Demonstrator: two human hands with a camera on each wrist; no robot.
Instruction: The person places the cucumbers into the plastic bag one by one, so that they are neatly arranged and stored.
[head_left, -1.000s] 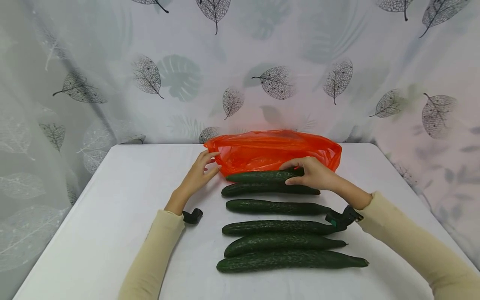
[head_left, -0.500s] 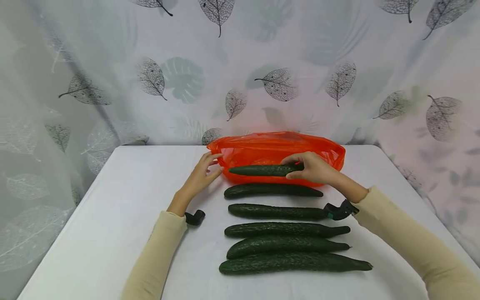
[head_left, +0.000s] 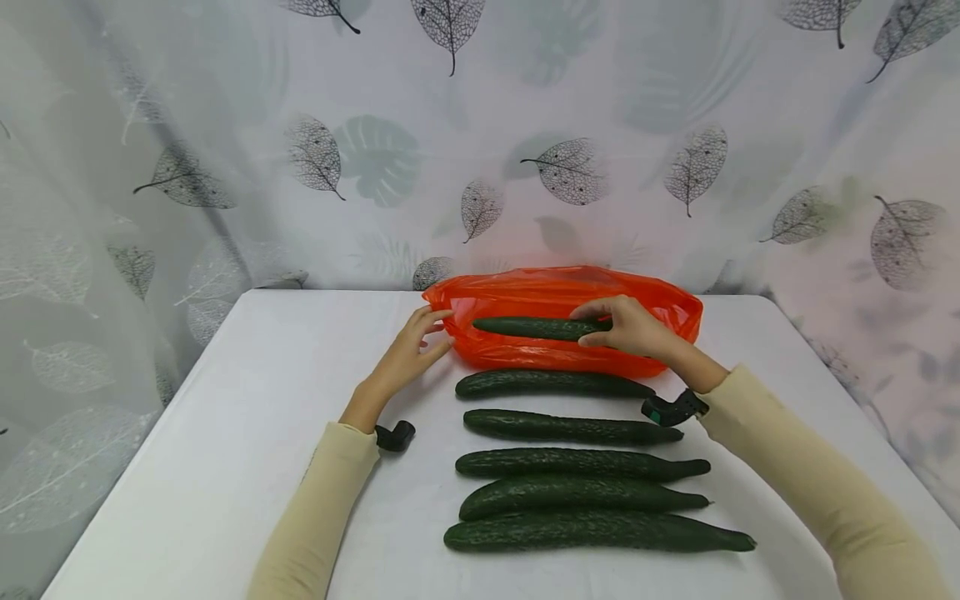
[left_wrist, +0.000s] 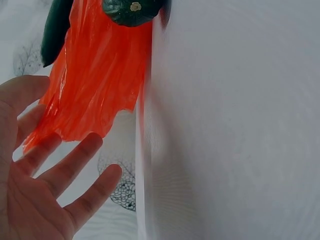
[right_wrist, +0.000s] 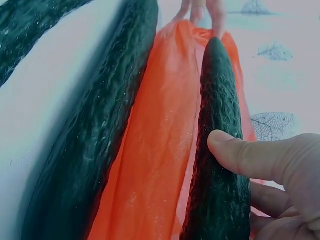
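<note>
My right hand grips a dark green cucumber near its right end, thumb on the near side. The cucumber lies level over the mouth of a red plastic bag at the back of the table. In the right wrist view, the thumb presses on the bumpy skin of the cucumber. At the bag's left end is my left hand, its fingers spread. The left wrist view shows these fingers extended beside the red bag; whether they touch it is hard to tell.
Several cucumbers lie crosswise in a column in front of the bag; the farthest cucumber is close to it, the nearest cucumber near me. They rest on a white table. A leaf-patterned curtain hangs behind.
My right hand has lifted the farthest cucumber from the row and moved it away from me, over the bag's opening. My left hand stays at the bag's left end.
</note>
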